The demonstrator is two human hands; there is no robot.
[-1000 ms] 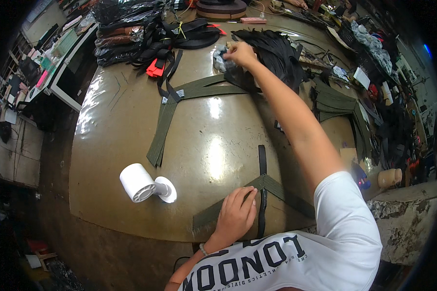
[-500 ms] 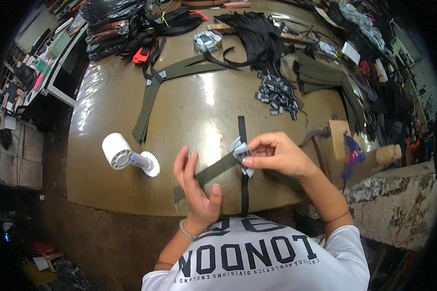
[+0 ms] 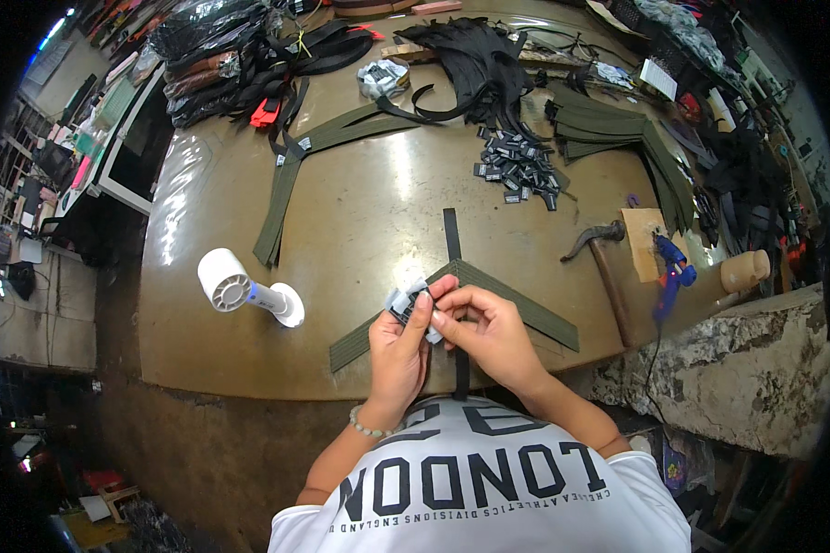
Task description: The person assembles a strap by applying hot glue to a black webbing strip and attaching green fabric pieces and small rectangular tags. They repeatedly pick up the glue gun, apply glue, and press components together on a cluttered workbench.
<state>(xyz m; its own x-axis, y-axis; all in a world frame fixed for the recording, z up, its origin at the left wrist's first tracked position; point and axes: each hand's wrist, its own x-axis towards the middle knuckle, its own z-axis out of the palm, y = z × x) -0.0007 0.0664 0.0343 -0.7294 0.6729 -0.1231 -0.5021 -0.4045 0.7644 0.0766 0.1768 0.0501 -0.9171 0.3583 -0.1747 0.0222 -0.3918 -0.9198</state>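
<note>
Between my hands, over the table's near part, is a small bunch of grey, white and black labels (image 3: 404, 301). My left hand (image 3: 398, 355) is closed around it, thumb on top. My right hand (image 3: 491, 334) pinches at the right side of the same bunch, its fingertips touching those of the left; what exactly lies in that pinch is partly hidden. Beneath them an olive webbing strap (image 3: 530, 313) lies folded in a wide V, its peak pointing away from me. A narrow black strap (image 3: 452, 235) runs lengthwise under the peak.
A white handheld fan (image 3: 240, 286) stands to the left. Another folded olive strap (image 3: 289, 184) lies beyond it. Farther off are a heap of small dark labels (image 3: 516, 166), black straps (image 3: 475, 64) and stacked olive straps (image 3: 609, 129). At right lie a hammer (image 3: 609, 276) and a blue glue gun (image 3: 675, 263).
My right hand has moved left and toward me with the labels, off the olive strap's peak. My left hand, open before, has closed on the bunch. The view has shifted slightly.
</note>
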